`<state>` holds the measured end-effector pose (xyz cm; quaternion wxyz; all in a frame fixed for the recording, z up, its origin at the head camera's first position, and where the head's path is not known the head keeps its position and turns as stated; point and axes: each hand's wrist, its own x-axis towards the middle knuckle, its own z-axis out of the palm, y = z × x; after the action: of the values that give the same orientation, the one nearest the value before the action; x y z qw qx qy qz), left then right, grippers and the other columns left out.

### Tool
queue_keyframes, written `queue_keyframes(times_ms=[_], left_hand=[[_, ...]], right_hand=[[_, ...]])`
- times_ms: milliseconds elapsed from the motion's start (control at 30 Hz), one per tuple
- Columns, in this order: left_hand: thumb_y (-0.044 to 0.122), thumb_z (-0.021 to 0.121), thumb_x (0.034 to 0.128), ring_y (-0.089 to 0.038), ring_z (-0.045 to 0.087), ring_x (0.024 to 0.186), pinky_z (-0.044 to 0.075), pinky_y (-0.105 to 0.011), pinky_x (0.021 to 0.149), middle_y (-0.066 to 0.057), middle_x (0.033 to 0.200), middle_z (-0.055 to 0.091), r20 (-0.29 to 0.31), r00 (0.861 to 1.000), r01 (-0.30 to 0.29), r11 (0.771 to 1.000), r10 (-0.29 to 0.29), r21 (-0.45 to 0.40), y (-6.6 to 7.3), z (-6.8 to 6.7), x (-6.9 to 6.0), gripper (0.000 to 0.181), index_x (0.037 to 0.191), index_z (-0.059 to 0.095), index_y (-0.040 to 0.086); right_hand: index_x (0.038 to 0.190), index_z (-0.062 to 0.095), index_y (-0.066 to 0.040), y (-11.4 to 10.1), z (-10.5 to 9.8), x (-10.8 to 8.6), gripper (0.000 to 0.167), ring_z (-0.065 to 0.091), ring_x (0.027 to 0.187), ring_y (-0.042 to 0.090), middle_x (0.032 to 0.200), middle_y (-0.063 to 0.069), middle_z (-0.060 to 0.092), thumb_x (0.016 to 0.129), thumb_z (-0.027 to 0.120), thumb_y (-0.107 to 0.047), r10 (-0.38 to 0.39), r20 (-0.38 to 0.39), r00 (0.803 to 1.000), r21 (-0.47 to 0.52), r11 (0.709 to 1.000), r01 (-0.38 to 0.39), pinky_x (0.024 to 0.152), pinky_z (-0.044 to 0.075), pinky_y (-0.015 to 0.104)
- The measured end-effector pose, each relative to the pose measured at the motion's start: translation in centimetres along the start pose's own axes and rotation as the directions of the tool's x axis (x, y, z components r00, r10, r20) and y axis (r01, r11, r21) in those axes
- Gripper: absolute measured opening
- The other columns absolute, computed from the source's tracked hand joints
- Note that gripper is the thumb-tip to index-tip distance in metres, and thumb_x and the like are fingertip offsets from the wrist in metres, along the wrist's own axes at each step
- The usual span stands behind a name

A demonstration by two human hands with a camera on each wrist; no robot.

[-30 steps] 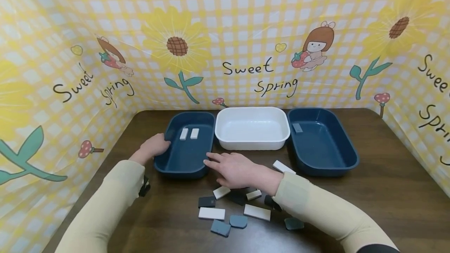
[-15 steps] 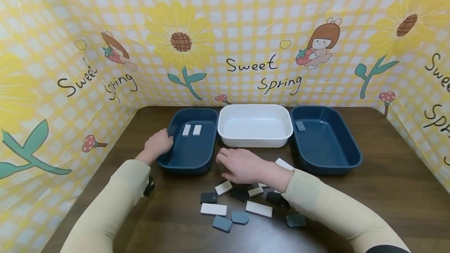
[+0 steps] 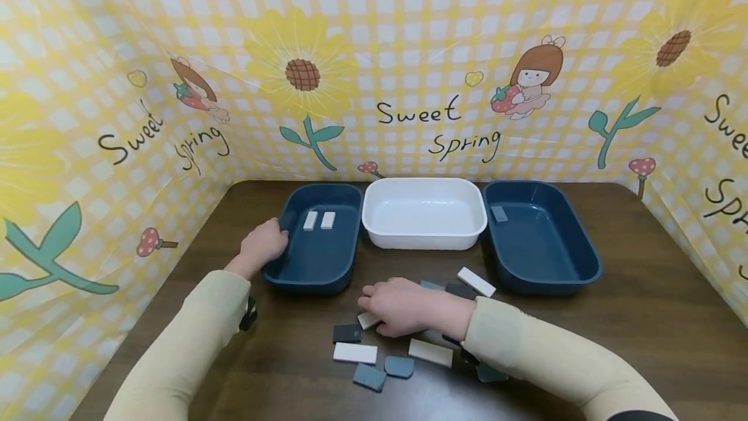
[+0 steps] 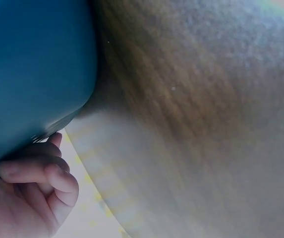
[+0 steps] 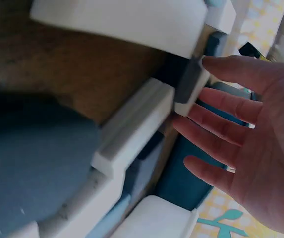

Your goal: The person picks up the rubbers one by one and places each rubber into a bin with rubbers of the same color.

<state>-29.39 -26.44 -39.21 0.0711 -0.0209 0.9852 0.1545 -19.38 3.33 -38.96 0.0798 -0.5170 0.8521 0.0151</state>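
Observation:
My left hand (image 3: 265, 243) holds the left side of the left blue tray (image 3: 312, 265); in the left wrist view its curled fingers (image 4: 37, 171) are at the tray's edge. Two small white blocks (image 3: 319, 220) lie inside that tray. Over the table pieces hovers my right hand (image 3: 400, 307), its thumb and fairly straight fingers on either side of a small cream block (image 3: 367, 321), which still lies on the table. In the right wrist view the thumb and fingertips come up to that block (image 5: 197, 91); how firmly they touch is unclear. A dark block (image 3: 347, 333) lies close by.
A white tray (image 3: 423, 238) stands between the left tray and the right blue tray (image 3: 540, 252), which contains one grey-blue piece (image 3: 499, 214). Around the right hand lie white blocks (image 3: 354, 353), grey-blue pieces (image 3: 399, 366) and dark pieces. A printed cloth (image 3: 409, 51) hangs behind.
My right hand has moved from beside the left tray, back toward me, and down to the cream block. My left hand stays on the tray's side. The view has shifted slightly.

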Motion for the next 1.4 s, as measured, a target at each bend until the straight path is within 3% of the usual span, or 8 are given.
queue_keyframes(times_ms=[300, 500, 667, 833, 967, 1167, 1400], left_hand=[[0.02, 0.036, 0.1017, -0.044, 0.056, 0.107, 0.046, -0.057, 0.086, -0.035, 0.126, 0.051, 0.004, 1.0, 0.004, 1.0, -0.004, 0.015, 0.1, 0.0, 0.0, 0.049, 0.136, 0.038, -0.015], [0.02, 0.037, 0.1017, -0.042, 0.058, 0.103, 0.047, -0.056, 0.084, -0.034, 0.123, 0.053, 0.01, 1.0, 0.012, 1.0, -0.012, 0.004, 0.3, -0.1, -0.3, 0.046, 0.133, 0.041, -0.014], [0.02, 0.037, 0.102, -0.041, 0.059, 0.101, 0.048, -0.055, 0.082, -0.033, 0.121, 0.054, 0.014, 1.0, 0.017, 1.0, -0.017, -0.006, 0.3, -0.3, -0.4, 0.045, 0.132, 0.042, -0.014], [0.02, 0.038, 0.1016, -0.042, 0.059, 0.101, 0.048, -0.056, 0.082, -0.034, 0.121, 0.054, 0.009, 1.0, 0.011, 1.0, -0.011, 0.005, 0.3, -0.3, -0.3, 0.046, 0.133, 0.041, -0.014], [0.019, 0.038, 0.1016, -0.042, 0.059, 0.1, 0.048, -0.055, 0.082, -0.034, 0.121, 0.054, 0.008, 1.0, 0.014, 1.0, -0.014, 0.008, 0.5, -0.3, -0.4, 0.046, 0.133, 0.042, -0.014], [0.019, 0.038, 0.1016, -0.043, 0.058, 0.1, 0.048, -0.056, 0.082, -0.035, 0.122, 0.053, 0.011, 1.0, 0.02, 1.0, -0.02, 0.012, 0.7, -0.4, -0.5, 0.047, 0.134, 0.04, -0.015], [0.019, 0.039, 0.1014, -0.043, 0.059, 0.102, 0.047, -0.056, 0.083, -0.035, 0.124, 0.053, 0.006, 1.0, 0.025, 1.0, -0.025, 0.016, 0.7, -0.3, -0.4, 0.048, 0.136, 0.039, -0.015]], right_hand=[[0.115, 0.067, -0.016, 0.2, 0.8, 1.1, 0.031, 0.055, 0.085, 0.007, 0.101, -0.004, 0.061, 0.086, 0.073, -0.023, 0.006, -0.026, 1.0, -0.04, 0.999, -0.007, 0.07, 0.046, 0.021], [0.114, 0.067, -0.015, 0.4, 0.4, 0.9, 0.029, 0.055, 0.081, 0.006, 0.1, -0.005, 0.062, 0.086, 0.073, -0.024, 0.02, -0.027, 0.999, -0.002, 1.0, -0.02, 0.066, 0.045, 0.02], [0.106, 0.067, -0.015, 1.1, -1.0, 0.2, 0.025, 0.056, 0.077, 0.005, 0.094, -0.005, 0.061, 0.085, 0.074, -0.024, 0.034, -0.09, 0.995, 0.031, 0.999, -0.031, 0.065, 0.046, 0.02], [0.102, 0.064, -0.015, 2.2, -3.3, -0.2, 0.023, 0.057, 0.074, 0.008, 0.093, -0.004, 0.062, 0.084, 0.074, -0.025, 0.096, -0.154, 0.983, 0.068, 0.994, -0.086, 0.066, 0.048, 0.023], [0.107, 0.061, -0.013, 3.1, -4.9, 0.1, 0.024, 0.057, 0.075, 0.01, 0.095, -0.002, 0.063, 0.087, 0.072, -0.023, 0.15, -0.179, 0.972, 0.118, 0.984, -0.13, 0.07, 0.05, 0.026], [0.13, 0.056, -0.014, 4.3, -6.3, 1.7, 0.038, 0.059, 0.083, 0.015, 0.106, 0.004, 0.062, 0.093, 0.065, -0.021, 0.167, -0.237, 0.957, 0.124, 0.982, -0.14, 0.075, 0.051, 0.029], [0.131, 0.06, -0.014, 5.3, -7.2, 4.0, 0.037, 0.054, 0.082, 0.017, 0.099, 0.005, 0.055, 0.095, 0.063, -0.018, 0.173, -0.274, 0.946, 0.144, 0.98, -0.137, 0.072, 0.046, 0.026]])
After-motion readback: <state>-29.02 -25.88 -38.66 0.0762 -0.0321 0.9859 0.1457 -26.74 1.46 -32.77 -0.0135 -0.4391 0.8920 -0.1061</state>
